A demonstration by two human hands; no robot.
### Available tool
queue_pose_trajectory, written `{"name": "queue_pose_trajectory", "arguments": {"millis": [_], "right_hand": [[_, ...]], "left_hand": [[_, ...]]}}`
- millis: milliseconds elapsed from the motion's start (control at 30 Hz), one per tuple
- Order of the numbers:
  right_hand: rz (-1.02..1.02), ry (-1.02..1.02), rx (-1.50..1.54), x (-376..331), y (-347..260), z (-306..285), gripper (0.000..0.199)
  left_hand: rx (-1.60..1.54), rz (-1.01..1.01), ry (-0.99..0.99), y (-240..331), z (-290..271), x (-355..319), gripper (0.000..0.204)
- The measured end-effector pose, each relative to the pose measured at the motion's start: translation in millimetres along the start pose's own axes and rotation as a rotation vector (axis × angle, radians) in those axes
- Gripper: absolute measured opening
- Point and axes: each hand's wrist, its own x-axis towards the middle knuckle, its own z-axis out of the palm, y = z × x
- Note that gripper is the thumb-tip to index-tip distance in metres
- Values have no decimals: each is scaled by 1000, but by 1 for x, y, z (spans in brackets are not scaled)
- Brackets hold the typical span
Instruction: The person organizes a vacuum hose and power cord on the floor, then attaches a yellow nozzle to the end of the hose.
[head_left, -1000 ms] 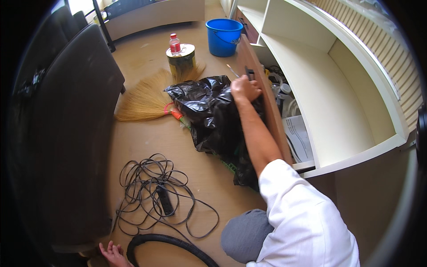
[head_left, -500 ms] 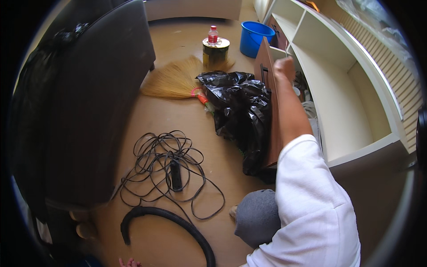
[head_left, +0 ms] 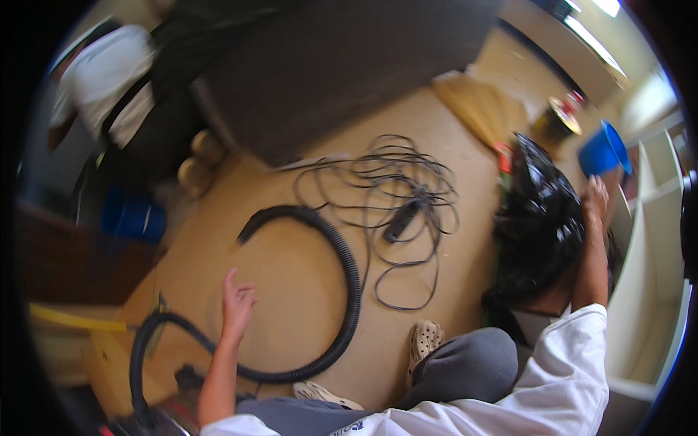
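Observation:
My left hand [head_left: 237, 305] hovers open, fingers apart, just above the tan floor beside a black ribbed vacuum hose [head_left: 350, 280] that curves around it. My right hand [head_left: 597, 200] is stretched far to the right, closed over the top edge of a brown wooden board [head_left: 616, 236] that stands between a crumpled black plastic bag [head_left: 538, 218] and a white shelf unit [head_left: 654, 247]. Most of the board is hidden by my arm and the bag. The picture is blurred.
A tangle of thin black cable with a power strip [head_left: 404, 218] lies mid-floor. A blue bucket [head_left: 600, 149], a tin can [head_left: 557, 120] and a straw broom [head_left: 480, 102] sit beyond the bag. Dark furniture [head_left: 342, 65] fills the top. Another person [head_left: 109, 80] is upper left.
My head has swung left and tilted, so the floor, hose and cable now fill the view. My left hand has come up into sight over the floor. My right hand stays on the board.

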Motion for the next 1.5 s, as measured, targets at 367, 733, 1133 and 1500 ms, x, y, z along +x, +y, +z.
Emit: {"name": "queue_pose_trajectory", "arguments": {"millis": [367, 733, 1133, 1500], "right_hand": [[-86, -615, -311, -86, 139, 104, 38], [-87, -578, 111, -119, 43, 17, 38], [-294, -94, 699, -12, -186, -111, 36], [-253, -443, 698, -3, -308, -184, 30]], "left_hand": [[258, -167, 136, -104, -49, -86, 61], [229, -205, 502, -90, -102, -149, 58], [998, 191, 1078, -26, -166, -296, 27], [1087, -586, -514, -169, -100, -314, 30]]}}
